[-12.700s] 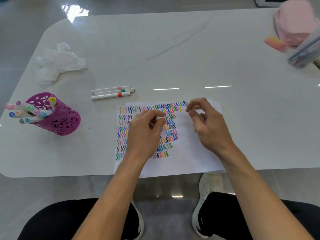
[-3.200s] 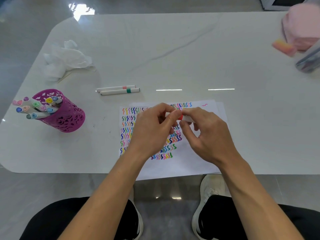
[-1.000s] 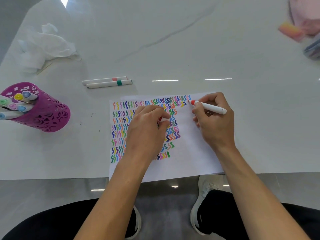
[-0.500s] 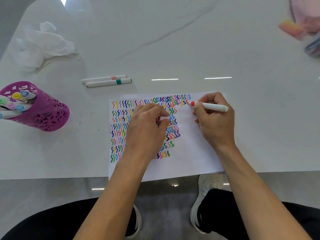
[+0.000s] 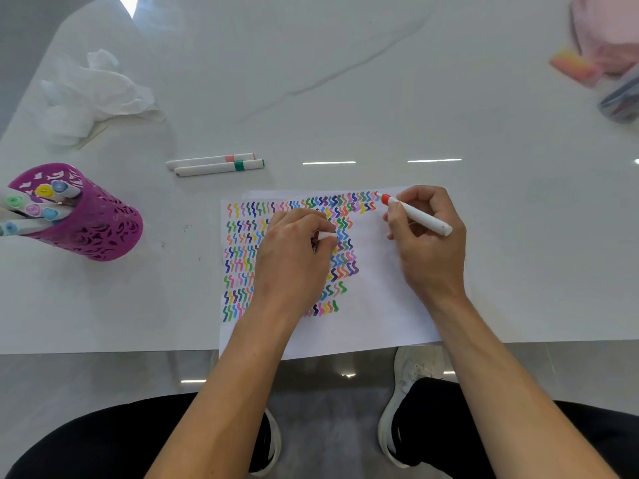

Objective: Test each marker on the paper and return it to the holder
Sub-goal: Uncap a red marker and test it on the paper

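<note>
A white sheet of paper (image 5: 377, 305) covered with rows of coloured squiggles lies at the table's near edge. My right hand (image 5: 427, 243) grips a white marker with a red tip (image 5: 415, 214); the tip touches the paper at the right end of the top row. My left hand (image 5: 294, 261) rests on the paper and pinches the marker's cap (image 5: 325, 235). A purple cut-out holder (image 5: 90, 219) with several markers stands at the left. Two capped white markers, one pink-banded (image 5: 211, 159) and one green-banded (image 5: 221, 167), lie beyond the paper.
Crumpled white tissue (image 5: 93, 95) lies at the far left of the white marble table (image 5: 380, 98). A pink object (image 5: 608, 32), an orange-pink block (image 5: 574, 65) and a clear pouch (image 5: 620, 98) sit at the far right corner. My knees and shoes show below the table edge.
Over the last second my right hand has shifted the red marker tip slightly right and up along the top row. My left hand keeps hold of the cap.
</note>
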Motion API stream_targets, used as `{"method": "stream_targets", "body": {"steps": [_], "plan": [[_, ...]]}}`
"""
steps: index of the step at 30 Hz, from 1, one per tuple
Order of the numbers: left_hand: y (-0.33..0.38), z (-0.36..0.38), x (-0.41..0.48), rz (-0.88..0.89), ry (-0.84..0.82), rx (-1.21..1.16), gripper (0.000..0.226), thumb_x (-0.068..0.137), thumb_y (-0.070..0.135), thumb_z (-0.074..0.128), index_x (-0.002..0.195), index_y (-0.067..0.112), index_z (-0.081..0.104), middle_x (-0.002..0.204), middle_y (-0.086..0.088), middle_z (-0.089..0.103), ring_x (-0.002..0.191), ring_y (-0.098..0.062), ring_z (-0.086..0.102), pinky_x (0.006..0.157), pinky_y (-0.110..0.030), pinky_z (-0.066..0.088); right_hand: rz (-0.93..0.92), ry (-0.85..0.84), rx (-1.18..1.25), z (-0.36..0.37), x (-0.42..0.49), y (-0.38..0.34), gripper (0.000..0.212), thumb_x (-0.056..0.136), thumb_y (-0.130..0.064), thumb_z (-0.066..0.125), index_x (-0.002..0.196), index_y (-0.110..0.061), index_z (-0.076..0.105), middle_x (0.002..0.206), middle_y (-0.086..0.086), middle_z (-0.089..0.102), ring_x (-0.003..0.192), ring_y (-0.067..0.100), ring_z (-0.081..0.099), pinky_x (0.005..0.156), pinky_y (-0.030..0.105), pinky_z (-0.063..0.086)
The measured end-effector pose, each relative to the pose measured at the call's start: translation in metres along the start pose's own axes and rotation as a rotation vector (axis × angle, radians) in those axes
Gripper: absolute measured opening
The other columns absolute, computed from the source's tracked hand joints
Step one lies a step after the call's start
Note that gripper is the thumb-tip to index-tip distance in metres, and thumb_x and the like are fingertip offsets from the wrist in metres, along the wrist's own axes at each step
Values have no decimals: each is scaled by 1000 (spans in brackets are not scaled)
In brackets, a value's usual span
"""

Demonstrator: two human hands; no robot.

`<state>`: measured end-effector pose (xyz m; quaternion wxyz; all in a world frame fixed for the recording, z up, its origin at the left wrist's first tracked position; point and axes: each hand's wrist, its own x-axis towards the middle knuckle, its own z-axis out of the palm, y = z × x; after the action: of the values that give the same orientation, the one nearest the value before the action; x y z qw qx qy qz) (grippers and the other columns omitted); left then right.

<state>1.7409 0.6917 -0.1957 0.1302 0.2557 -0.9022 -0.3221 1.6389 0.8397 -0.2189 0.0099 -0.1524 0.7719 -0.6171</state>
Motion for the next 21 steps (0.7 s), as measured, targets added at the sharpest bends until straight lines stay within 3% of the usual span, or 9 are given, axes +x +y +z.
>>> {"method": "stream_targets", "body": {"steps": [3,5,10,14,18,21], "plan": [[2,-1,-2,4,9,-16,15,92,25,71,105,22,77,115,12,69,113,-1,51,88,9,20,-95,8,-47,1,-4,-4,10,96,-25,70,104,-24,64,93,-12,71,79,14,70,62,24,55],[4,-3,-3,20,35,-46,14,92,24,72,105,23,78,114,13,70,111,0,52,89,8,23,-139,5,-70,0,-6,-9,12,97,-22,71,107,-22,65,96,-17,70,83,8,69,66,15,52],[7,-8,-5,-26,112,-222,15,92,32,73,106,34,77,99,21,68,89,0,59,76,-7,41,-1,-1,69,-5,-5,-26,7,98,-25,71,105,-24,69,94,-6,74,75,14,70,63,23,55],[10,-12,-7,-191,97,-531,21,91,29,74,112,31,76,92,11,74,85,-8,70,78,-24,57,102,-22,283,-11,-6,-40,15,102,-17,58,99,-12,71,80,5,75,62,19,63,55,26,50],[14,-18,-10,-259,80,-717,17,93,22,72,110,22,73,90,7,77,76,-8,74,69,-18,57,139,-57,351,-11,-9,-50,19,99,-18,53,91,-12,70,76,10,75,58,22,61,50,27,47],[16,-21,-13,-251,59,-738,9,93,27,70,101,30,72,89,13,77,74,-6,73,64,-13,53,126,-103,345,-9,-11,-54,16,97,-18,55,93,-10,68,77,9,75,59,22,63,51,26,48]]}}
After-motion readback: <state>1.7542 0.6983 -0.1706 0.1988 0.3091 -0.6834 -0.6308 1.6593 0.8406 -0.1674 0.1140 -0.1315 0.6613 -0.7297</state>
